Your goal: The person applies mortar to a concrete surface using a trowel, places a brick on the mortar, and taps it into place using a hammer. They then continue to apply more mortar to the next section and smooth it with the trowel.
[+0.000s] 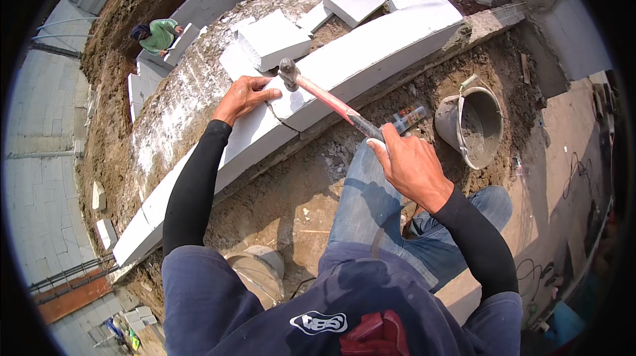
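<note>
A row of white lightweight blocks (371, 61) runs diagonally as a low wall in front of me, with a joint between two blocks near its middle. My left hand (246, 99) rests on the top of the row by this joint, thumb stretched out and apart from the fingers, some of which are partly hidden. Across from it, my right hand (414, 165) is wrapped round the dark grip of a hammer (324, 97). The hammer's metal head hangs over the wall, just right of my left hand's fingertips.
Several loose white blocks (273, 39) lie on the soil behind the wall. A mortar-smeared bucket (450, 120) stands at right, and another bucket (255, 270) near my left knee. In a trench at far left, a person in green (159, 36) handles a block. Steel bars (73, 270) lie lower left.
</note>
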{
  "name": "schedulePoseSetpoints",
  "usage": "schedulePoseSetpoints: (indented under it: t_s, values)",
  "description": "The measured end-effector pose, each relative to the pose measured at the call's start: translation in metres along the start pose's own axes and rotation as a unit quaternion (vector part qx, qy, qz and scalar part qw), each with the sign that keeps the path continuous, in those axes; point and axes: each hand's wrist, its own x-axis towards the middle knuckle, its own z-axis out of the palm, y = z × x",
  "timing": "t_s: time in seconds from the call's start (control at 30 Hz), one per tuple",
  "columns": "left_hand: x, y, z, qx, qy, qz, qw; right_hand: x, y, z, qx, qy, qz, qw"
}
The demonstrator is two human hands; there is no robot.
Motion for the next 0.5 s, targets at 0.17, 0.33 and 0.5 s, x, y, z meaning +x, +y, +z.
schedulePoseSetpoints:
  t_s: [0.17,0.33,0.5]
  values:
    - [0.001,-0.001,0.001,-0.031,-0.022,-0.021,0.999,0.003,0.013,-0.016,0.066,-0.019,0.024,0.997]
    - [0.005,0.002,-0.001,-0.011,-0.046,-0.015,0.999,-0.015,0.033,-0.071,0.118,0.024,0.108,0.987]
    - [0.044,0.025,0.017,0.057,0.033,0.078,0.995,-0.023,0.094,-0.126,0.076,0.128,0.145,0.978]
